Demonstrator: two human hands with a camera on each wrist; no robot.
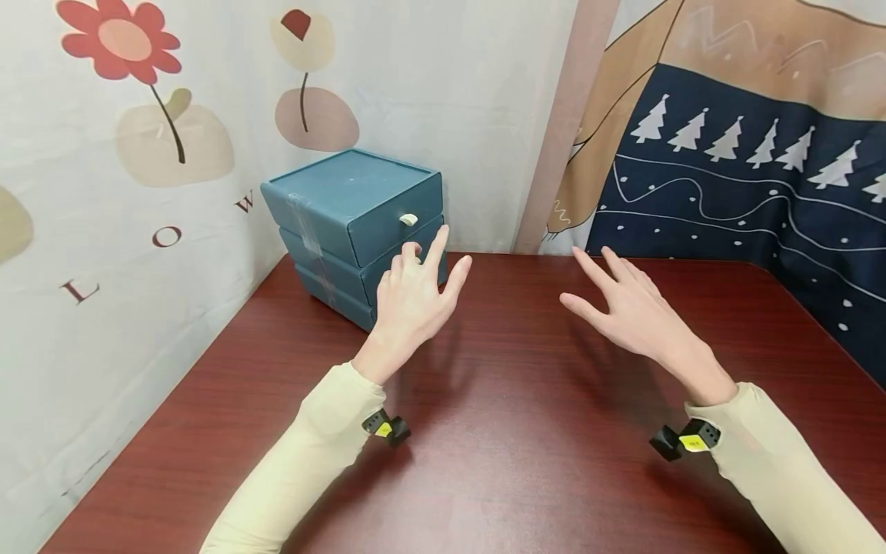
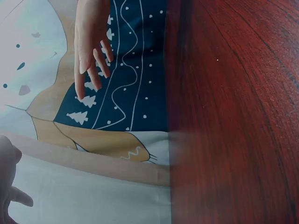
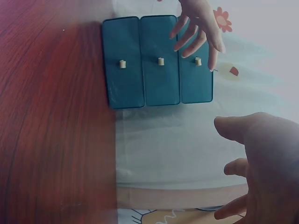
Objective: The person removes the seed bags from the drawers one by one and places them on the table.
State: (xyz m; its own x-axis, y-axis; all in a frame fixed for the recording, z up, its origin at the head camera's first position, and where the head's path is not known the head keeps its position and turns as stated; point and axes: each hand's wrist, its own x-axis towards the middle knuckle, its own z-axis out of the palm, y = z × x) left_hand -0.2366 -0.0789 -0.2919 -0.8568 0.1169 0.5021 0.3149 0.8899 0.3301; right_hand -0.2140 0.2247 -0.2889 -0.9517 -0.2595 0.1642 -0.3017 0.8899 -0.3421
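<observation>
A blue three-drawer box [image 1: 353, 204] stands at the back left of the table, clear tape running down its side. Each drawer front [image 3: 124, 84] carries a small cream pull tab [image 3: 160, 61], as the right wrist view shows. My left hand [image 1: 415, 296] hovers before the box with thumb and index finger extended, overlapping the lower drawers in the head view; nothing is in it. Further right, my right hand [image 1: 637, 312] is held over the table, fingers spread and holding nothing. Only part of the left hand [image 2: 9, 172] enters the left wrist view.
The dark red wooden table [image 1: 498, 462] reaches back to a printed curtain [image 1: 477, 108] with flowers and a navy panel [image 1: 734, 185] of white trees. Black wrist cameras [image 1: 388, 428] sit at both cream sleeves [image 1: 782, 454].
</observation>
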